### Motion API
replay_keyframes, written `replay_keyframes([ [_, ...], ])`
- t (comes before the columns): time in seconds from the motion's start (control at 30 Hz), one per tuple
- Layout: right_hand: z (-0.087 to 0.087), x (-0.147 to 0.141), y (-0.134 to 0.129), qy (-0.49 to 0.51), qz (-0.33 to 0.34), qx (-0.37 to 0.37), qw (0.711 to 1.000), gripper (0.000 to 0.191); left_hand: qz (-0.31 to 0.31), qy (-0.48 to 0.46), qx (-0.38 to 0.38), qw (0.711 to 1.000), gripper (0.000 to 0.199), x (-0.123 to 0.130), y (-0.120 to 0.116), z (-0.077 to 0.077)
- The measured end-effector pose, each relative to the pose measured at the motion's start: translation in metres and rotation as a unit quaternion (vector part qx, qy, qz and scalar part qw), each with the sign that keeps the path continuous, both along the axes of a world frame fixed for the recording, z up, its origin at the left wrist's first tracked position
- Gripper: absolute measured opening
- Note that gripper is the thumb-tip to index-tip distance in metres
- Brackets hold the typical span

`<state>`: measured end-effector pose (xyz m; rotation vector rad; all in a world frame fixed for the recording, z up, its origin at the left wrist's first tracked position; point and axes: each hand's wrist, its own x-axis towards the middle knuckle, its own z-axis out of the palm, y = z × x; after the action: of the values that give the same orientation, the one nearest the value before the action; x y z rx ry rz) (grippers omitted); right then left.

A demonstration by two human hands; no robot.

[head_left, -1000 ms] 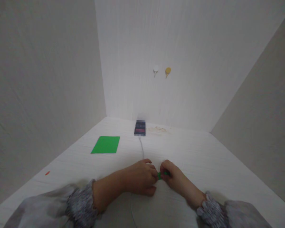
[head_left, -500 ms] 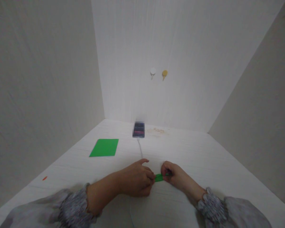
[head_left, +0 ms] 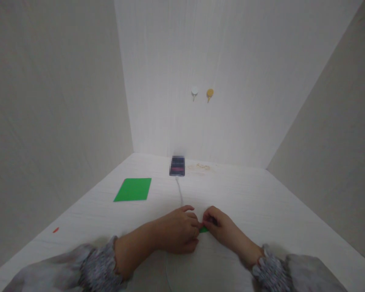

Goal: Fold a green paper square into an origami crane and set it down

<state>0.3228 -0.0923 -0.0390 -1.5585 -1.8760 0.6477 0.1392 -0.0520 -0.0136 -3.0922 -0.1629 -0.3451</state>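
Note:
A small piece of folded green paper (head_left: 203,229) lies low over the white table, mostly covered by my fingers. My left hand (head_left: 179,230) is closed on its left end, with the index finger raised a little and the back of the hand facing up. From the other side my right hand (head_left: 218,222) pinches the paper between thumb and bent fingers. The fingertips of both hands nearly meet there. How the paper is folded under them cannot be made out.
A flat green paper sheet (head_left: 133,189) lies to the left. Farther back is a phone (head_left: 177,166) with a white cable (head_left: 179,190) running under my left hand. An orange scrap (head_left: 56,230) sits at far left. Two hooks, white (head_left: 194,91) and yellow (head_left: 210,93), are on the back wall.
My right hand has shifted slightly left, closer to my left hand, which has moved a little right. Less of the green paper shows between them.

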Motion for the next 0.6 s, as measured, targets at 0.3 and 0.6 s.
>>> replay_keyframes([
  [0.3,-0.005,-0.005,-0.006,-0.083,0.024,0.08,0.993,0.017,-0.006,-0.005,0.021,1.0,0.01,0.001,-0.003,-0.001],
  [0.6,0.001,0.019,-0.004,0.02,0.069,0.032,0.997,0.023,-0.01,-0.039,-0.021,0.999,0.011,-0.003,0.001,-0.005],
])
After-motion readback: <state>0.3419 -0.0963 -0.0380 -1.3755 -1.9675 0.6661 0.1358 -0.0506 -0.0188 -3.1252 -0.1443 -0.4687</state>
